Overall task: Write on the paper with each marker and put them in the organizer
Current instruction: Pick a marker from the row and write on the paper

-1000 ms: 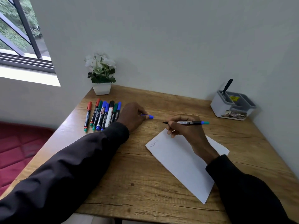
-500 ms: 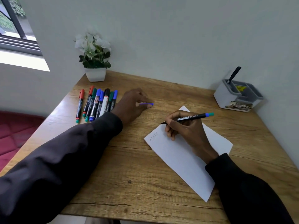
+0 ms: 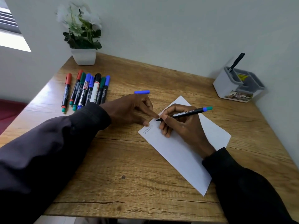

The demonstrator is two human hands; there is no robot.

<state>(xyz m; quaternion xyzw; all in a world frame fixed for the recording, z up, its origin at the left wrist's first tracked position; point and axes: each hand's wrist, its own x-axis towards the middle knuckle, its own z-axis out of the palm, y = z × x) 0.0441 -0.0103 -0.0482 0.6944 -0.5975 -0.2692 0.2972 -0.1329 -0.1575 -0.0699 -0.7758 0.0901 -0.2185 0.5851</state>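
One right grip (image 3: pixel 176 125) closed on marker (image 3: pixel 186 113), tip hidden, left grip (image 3: pixel 134 109) pinning paper (image 3: pixel 178 152), closure unclear

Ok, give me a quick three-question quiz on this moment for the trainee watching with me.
1. True or false: the organizer already holds one pen.
2. Which hand holds the uncapped marker over the paper?
A. left hand
B. right hand
C. neither
3. Fill in: the loose blue cap lies on the table just beyond the ____ hand.

Key:
1. True. A black pen stands in its back compartment.
2. B. The right hand grips it, tip near the writing at the sheet's corner.
3. Left. The left hand rests fingers down at the paper's edge; the row of capped markers lies further left.
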